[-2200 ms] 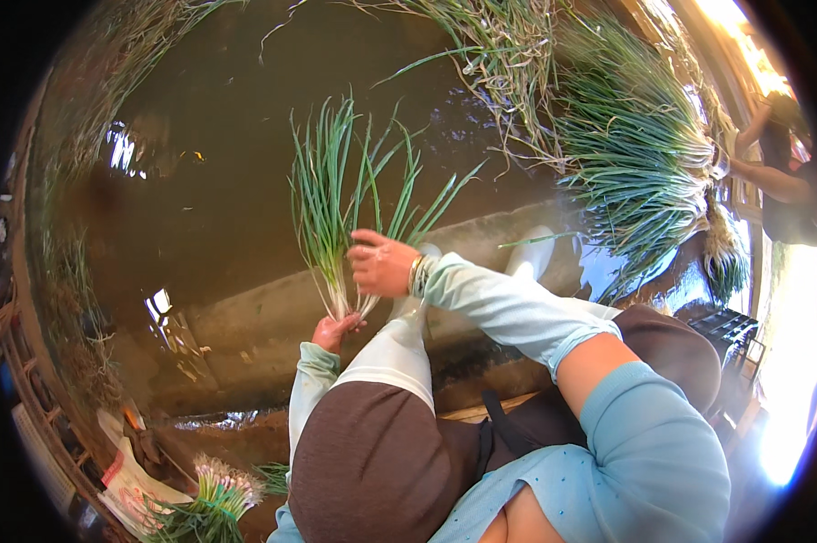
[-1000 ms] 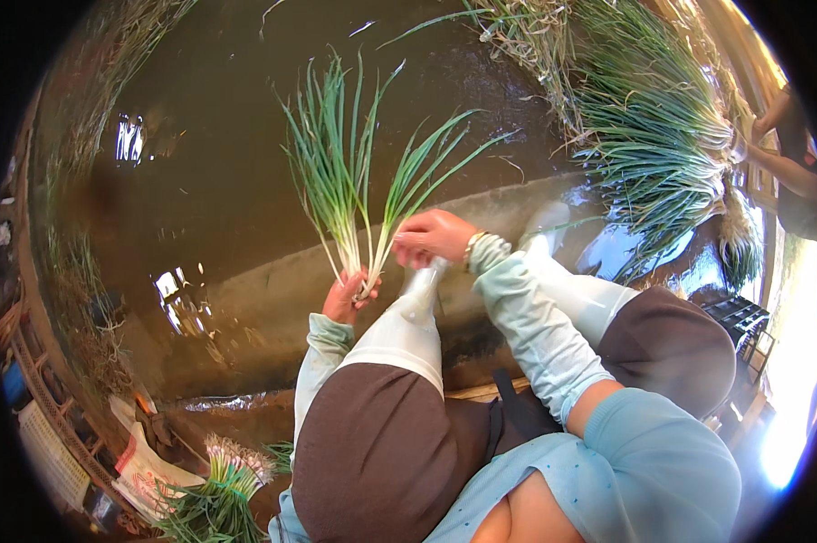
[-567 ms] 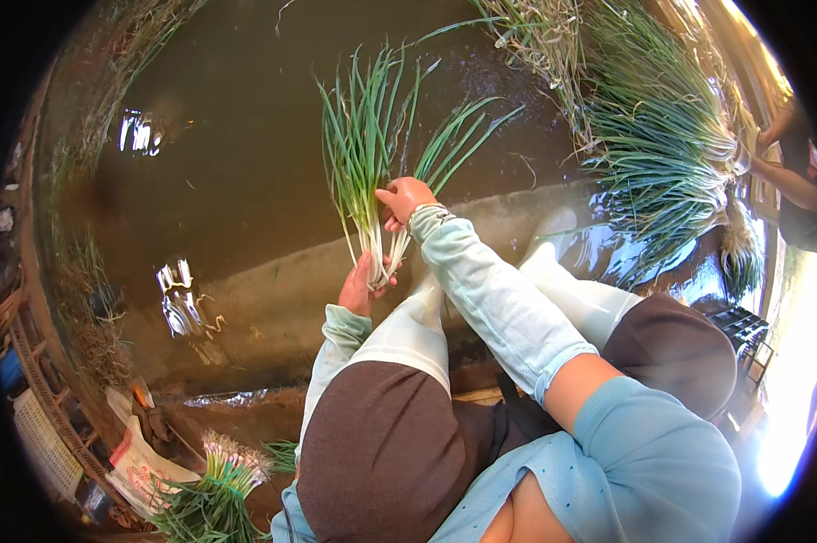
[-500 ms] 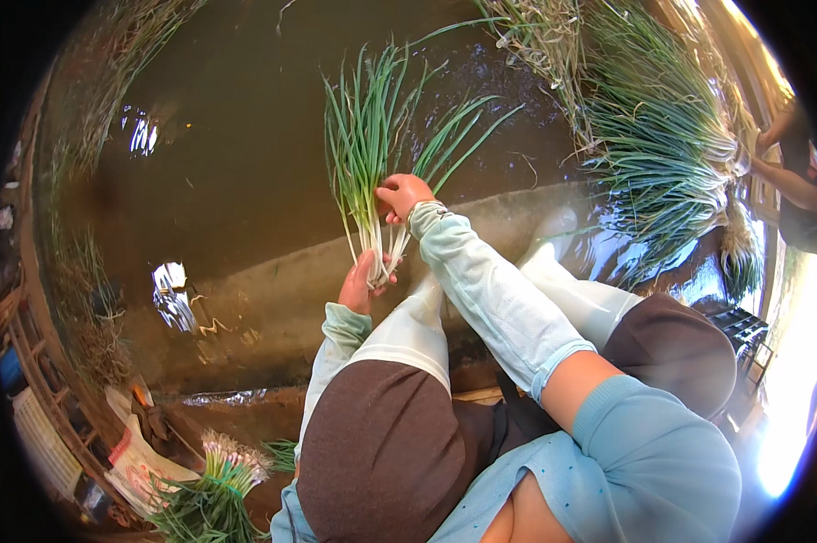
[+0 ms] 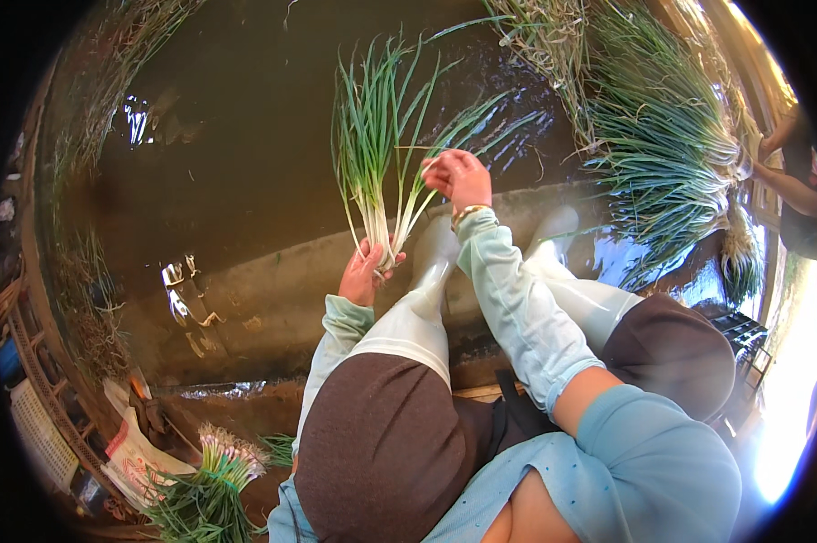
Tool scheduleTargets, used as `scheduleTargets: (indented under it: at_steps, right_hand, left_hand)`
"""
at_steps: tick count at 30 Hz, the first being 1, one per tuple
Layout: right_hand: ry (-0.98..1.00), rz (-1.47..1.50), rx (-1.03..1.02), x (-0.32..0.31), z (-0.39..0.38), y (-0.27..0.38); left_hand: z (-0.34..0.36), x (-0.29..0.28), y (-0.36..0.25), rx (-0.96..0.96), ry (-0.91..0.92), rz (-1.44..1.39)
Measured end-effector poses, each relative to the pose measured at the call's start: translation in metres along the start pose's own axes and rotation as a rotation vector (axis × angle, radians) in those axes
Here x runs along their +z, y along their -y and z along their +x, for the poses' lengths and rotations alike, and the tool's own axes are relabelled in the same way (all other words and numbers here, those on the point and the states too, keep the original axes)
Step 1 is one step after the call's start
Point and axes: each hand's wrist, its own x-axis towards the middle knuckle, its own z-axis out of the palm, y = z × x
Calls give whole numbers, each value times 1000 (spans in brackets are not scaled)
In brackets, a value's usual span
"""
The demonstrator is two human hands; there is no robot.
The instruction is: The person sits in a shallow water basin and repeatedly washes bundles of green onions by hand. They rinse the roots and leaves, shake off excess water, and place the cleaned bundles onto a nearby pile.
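The pool holds brown water, with the person's white boots dipping in. Above the pool's near side, the left hand grips green onions by their white ends. Earlier the right hand was at their stems; now it is apart, over the pool, fingers curled; whether it pinches the thin yellow strand I cannot tell. Outside the pool's near-left corner lies a sack, contents hidden.

Murky brown water carries straggly stalks at left and leafy green onions at right
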Motion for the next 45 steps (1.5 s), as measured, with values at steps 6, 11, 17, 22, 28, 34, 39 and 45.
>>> scheduleTargets:
  at_steps: [6,11,17,22,28,34,39,45]
  right_hand:
    - [417,-1269,-257,21,-36,-15]
    - [425,-470,-28,29,-38,-14]
    - [288,-336,168,17,-30,-20]
    - [248,-439,272,-7,-18,-36]
    - [128,-631,78,-21,-7,-19]
    - [28,-219,-254,-10,5,18]
    - [438,-1190,-613,26,1,-12]
    - [496,-1850,-554,43,5,-36]
  left_hand:
    - [10,12,-16,135,-45,259]
    - [9,19,-44,311,-184,379]
    - [16,12,-28,195,-108,168]
    - [25,-4,3,16,-111,83]
    - [27,-14,8,2,-109,96]
    - [27,-12,13,-54,-119,162]
    - [27,-7,20,-98,-98,221]
    - [28,-2,20,-62,-71,259]
